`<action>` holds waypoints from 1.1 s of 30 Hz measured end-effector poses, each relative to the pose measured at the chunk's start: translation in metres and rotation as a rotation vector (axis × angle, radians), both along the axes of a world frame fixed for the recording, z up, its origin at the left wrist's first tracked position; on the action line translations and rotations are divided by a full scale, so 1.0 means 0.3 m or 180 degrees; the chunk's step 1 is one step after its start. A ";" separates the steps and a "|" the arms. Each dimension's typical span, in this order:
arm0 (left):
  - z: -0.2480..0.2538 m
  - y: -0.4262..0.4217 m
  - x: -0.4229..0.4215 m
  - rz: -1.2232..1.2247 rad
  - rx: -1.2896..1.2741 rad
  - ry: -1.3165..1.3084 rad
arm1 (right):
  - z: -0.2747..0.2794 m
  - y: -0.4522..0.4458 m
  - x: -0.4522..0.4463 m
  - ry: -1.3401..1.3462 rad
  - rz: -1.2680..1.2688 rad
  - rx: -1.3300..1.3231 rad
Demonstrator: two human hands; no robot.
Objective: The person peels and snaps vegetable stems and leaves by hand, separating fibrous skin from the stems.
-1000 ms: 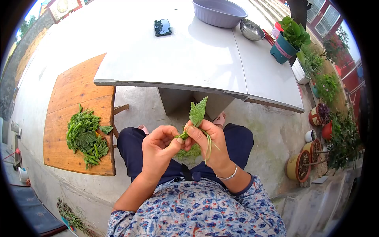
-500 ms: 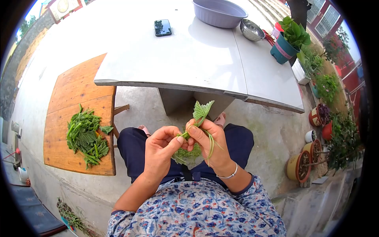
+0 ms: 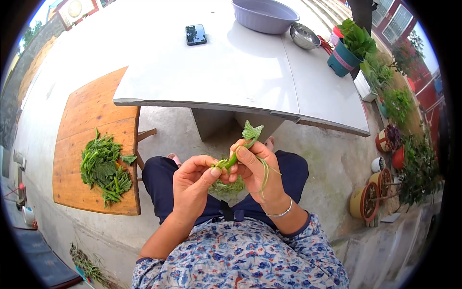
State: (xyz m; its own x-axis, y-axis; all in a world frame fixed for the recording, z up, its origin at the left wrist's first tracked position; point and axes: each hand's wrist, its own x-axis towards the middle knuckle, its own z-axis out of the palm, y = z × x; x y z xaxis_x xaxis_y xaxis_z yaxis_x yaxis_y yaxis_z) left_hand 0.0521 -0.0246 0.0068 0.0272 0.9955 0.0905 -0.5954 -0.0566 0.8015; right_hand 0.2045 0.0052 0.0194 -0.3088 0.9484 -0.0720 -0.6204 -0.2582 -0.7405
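Above my lap, a green leafy stem (image 3: 231, 160) runs between my two hands. My right hand (image 3: 260, 173) is closed round it, with the small ridged leaf (image 3: 251, 131) sticking up above the fingers and thin strands (image 3: 265, 177) hanging beside the palm. My left hand (image 3: 193, 180) pinches the lower tip of the stem between thumb and forefinger. On the wooden bench (image 3: 94, 103) to the left lies a pile of picked leaves and stems (image 3: 103, 168). Green scraps (image 3: 226, 189) show on the ground behind my hands, partly hidden by them.
Ahead stands a white-topped table (image 3: 231, 72) bearing a phone (image 3: 196, 34), a purple basin (image 3: 265, 18), a metal bowl (image 3: 304, 36) and a green potted plant (image 3: 344, 58). Several flowerpots (image 3: 364, 201) line the right side. A dried plant bundle (image 3: 89, 265) lies at lower left.
My right hand has shifted slightly right and the leaf above it sits turned and smaller in view. More of the stem shows between my hands. The view has moved a little.
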 end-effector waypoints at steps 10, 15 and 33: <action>-0.019 0.018 -0.032 -0.0106 -0.0369 -0.0175 | -0.022 0.074 0.063 0.0449 -0.0574 0.0369; -0.013 0.020 -0.028 -0.0346 -0.0444 -0.0213 | -0.006 0.049 0.063 0.0348 -0.0071 0.0048; -0.008 0.013 -0.031 -0.0221 -0.0448 0.0643 | -0.023 0.003 -0.027 -0.1744 -0.0536 0.0829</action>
